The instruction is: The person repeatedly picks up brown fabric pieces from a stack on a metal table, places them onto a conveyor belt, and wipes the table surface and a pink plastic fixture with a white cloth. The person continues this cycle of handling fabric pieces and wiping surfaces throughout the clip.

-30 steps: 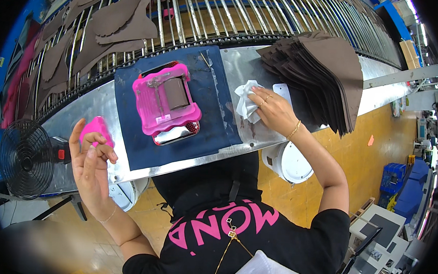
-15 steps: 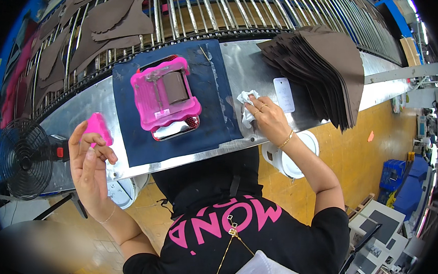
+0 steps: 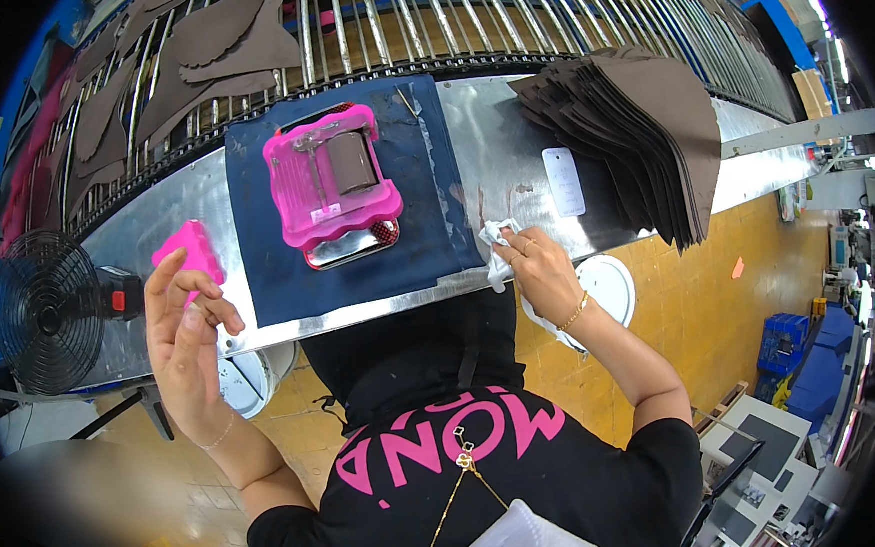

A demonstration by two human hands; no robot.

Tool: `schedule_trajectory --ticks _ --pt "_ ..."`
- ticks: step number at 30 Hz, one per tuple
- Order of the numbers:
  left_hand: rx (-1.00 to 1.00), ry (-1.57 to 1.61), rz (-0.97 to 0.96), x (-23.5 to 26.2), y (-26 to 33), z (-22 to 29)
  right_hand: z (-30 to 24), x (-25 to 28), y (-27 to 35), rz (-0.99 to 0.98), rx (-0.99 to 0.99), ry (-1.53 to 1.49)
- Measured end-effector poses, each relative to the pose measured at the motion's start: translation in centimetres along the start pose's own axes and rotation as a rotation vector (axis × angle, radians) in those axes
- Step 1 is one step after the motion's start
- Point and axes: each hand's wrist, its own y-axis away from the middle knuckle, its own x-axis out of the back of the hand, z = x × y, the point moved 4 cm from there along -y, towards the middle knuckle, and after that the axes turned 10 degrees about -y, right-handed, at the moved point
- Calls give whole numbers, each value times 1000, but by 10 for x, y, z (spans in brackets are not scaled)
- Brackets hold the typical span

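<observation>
My right hand pinches a crumpled white wipe near the front edge of the metal table, where faint brown smears show beside it. My left hand is raised at the table's left, fingers loosely bent and apart, holding nothing. Just behind its fingers lies a small pink block, partly covered by them. Between the hands, a pink wavy-edged device with a brown roller stands over a shiny tray on a dark blue sheet.
A fanned stack of dark brown cut pieces lies at the table's right, beside a white tag. Behind runs a metal-bar conveyor carrying brown pieces. A black fan stands left. White buckets sit below the edge.
My right hand has drawn the wipe toward the table's front edge. My left hand has shifted slightly right, its fingers still apart.
</observation>
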Motion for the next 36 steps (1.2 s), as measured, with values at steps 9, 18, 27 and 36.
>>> schedule_trajectory --ticks 9,18,27,36 --pt "41 14 -63 -16 7 2 24 35 -16 -501 -521 -526" --pt "289 126 -286 -73 6 -22 40 11 -10 -15 -718 -2007" --pt "449 328 -430 -190 6 -89 21 -19 -35 321 -456 -2260" --pt "92 18 -344 -227 -12 -94 -7 -5 -39 531 -532 -2310"
